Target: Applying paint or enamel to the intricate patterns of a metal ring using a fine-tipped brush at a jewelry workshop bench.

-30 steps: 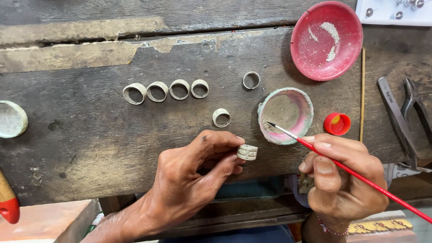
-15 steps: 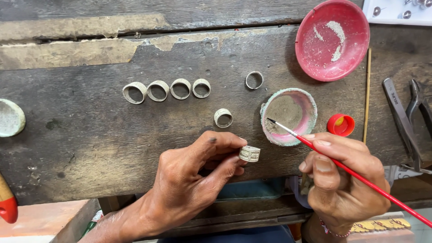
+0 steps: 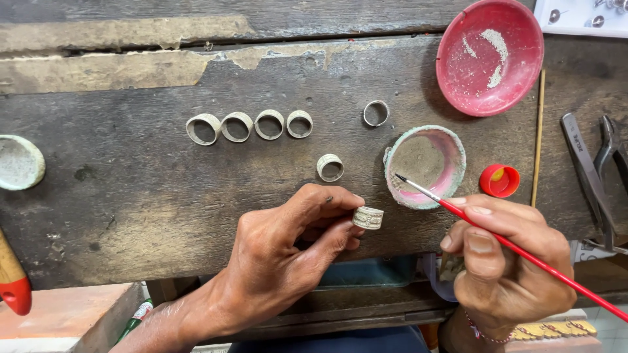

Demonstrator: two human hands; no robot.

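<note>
My left hand pinches a pale metal ring between thumb and fingers at the front edge of the dark wooden bench. My right hand grips a thin red-handled paintbrush; its tip points into a small pink cup crusted with grey paste. The brush tip is a little to the right of the held ring, not touching it.
Several rings lie in a row on the bench, with one more ring below them and another to the right. A red bowl, a red cap, a thin stick, pliers and a white dish are also there.
The view has drifted slightly. Both hands stay almost still; the brush tip stays at the pink cup's rim and the ring stays pinched in my left hand.
</note>
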